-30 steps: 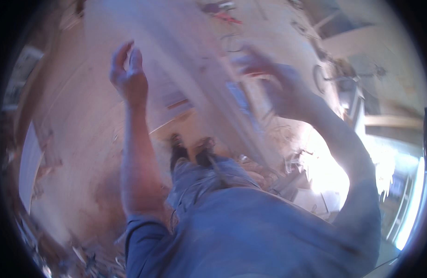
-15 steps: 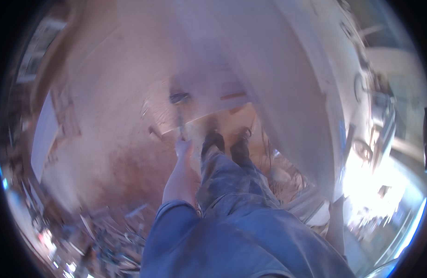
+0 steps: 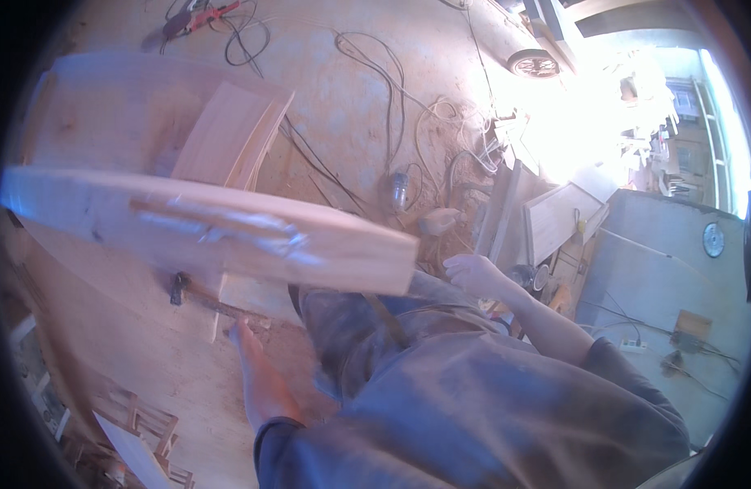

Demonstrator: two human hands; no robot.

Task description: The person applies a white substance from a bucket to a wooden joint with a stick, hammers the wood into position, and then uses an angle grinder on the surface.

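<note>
A hammer point(image 3: 178, 289) with a dark head and a wooden handle is gripped in my left hand point(image 3: 243, 326), low on the left. Just above it, a long, thick wooden panel point(image 3: 326, 253) runs from the far left to the front of my body, its narrow end towards the right. My right hand point(image 3: 473, 275) is raised past that end, apart from the panel. Its fingers are curled closed, and anything inside them is hidden.
Flat wooden boards point(image 3: 229, 134) lie beyond the panel. Cables point(image 3: 392, 90) loop over the dusty floor near a red power tool point(image 3: 204, 18). Boards point(image 3: 555, 216) lean at the right beside a grey surface point(image 3: 661, 269). A spoked wheel point(image 3: 533, 63) stands farther back.
My view has swung round, bringing the long panel and the cables into sight. My right hand has risen from beside my body; the hammer remains in my left hand.
</note>
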